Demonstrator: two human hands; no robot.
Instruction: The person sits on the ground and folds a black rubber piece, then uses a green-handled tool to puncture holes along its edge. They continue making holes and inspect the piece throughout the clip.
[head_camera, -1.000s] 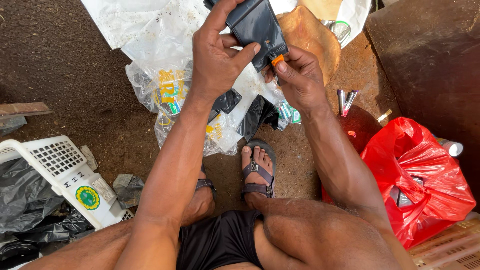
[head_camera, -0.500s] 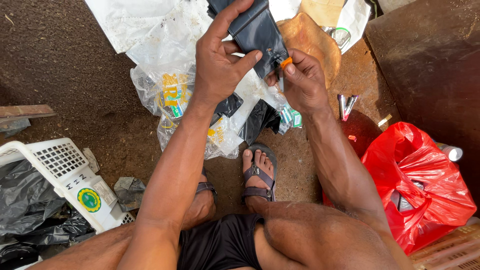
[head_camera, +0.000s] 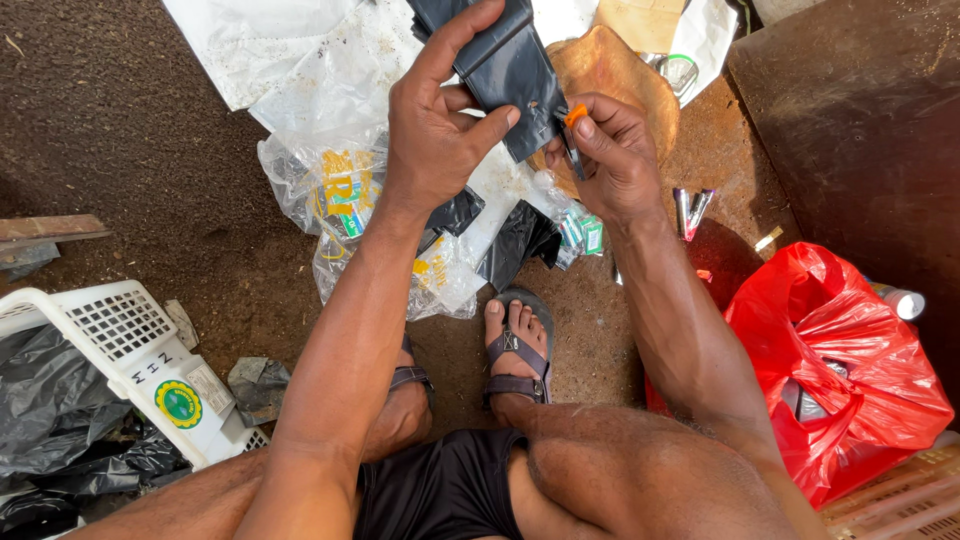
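Bare brown dirt ground (head_camera: 120, 150) fills the scene, littered with bags and scraps. Nearest the camera, the seated person's knees and black shorts (head_camera: 440, 490) frame the bottom edge, with a sandalled foot (head_camera: 515, 350) planted between them. At the lower left a white plastic basket (head_camera: 120, 350) lies tipped on crumpled black plastic sheeting (head_camera: 50, 420). At the lower right a red plastic bag (head_camera: 850, 370) sits bunched and open just beside the right forearm. Farther out, clear plastic bags (head_camera: 340, 200) with yellow and green printing lie on the ground under the arms, beside some small black bags (head_camera: 520, 240). The left hand (head_camera: 440, 130) is closed around a black plastic bag (head_camera: 505, 65), thumb pressed on its front and fingers wrapped behind, holding it up above the clutter. The right hand (head_camera: 610, 150) pinches a small orange-tipped tool (head_camera: 572, 125) between thumb and fingertips, touching the bag's lower right edge. Beyond the hands lie a brown paper-like sheet (head_camera: 610, 70) and white plastic sheeting (head_camera: 260, 40), and a dark board (head_camera: 860, 120) occupies the far right.
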